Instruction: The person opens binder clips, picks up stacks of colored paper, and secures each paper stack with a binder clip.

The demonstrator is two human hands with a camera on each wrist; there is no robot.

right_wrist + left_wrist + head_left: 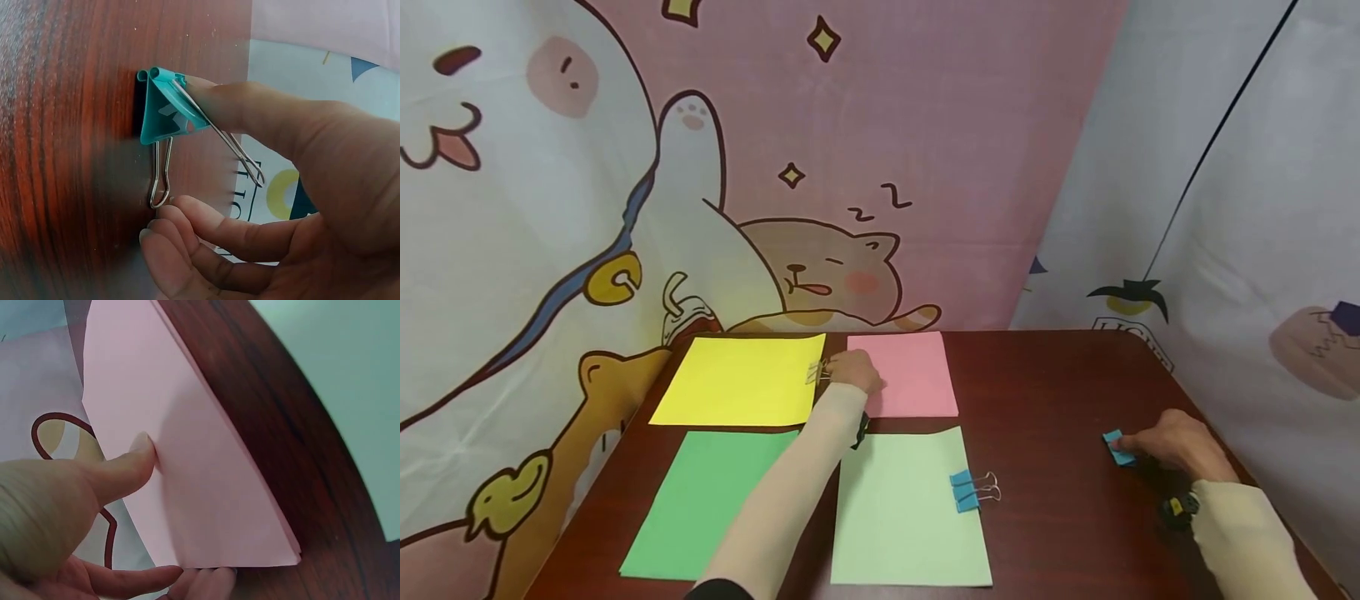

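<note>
My left hand (853, 369) reaches to the left edge of a stack of pink paper (917, 379). In the left wrist view the thumb (140, 459) lies on top of the sheets while the other fingers are at their edge, partly hidden under it, pinching the stack. At the table's right side my right hand (1180, 442) is at a blue binder clip (1118, 450). The right wrist view shows the thumb against the clip's blue body (165, 109), between its two wire handles. The curled fingers sit by the end of the lower handle (161, 187).
Yellow paper (737, 379) with a yellow binder clip (813, 372) on its right edge lies back left. Green paper (677, 500) is in front of it. Light green paper (906, 517) carries another blue binder clip (964, 491). Printed cloth (970, 167) hangs behind the brown table (1037, 383).
</note>
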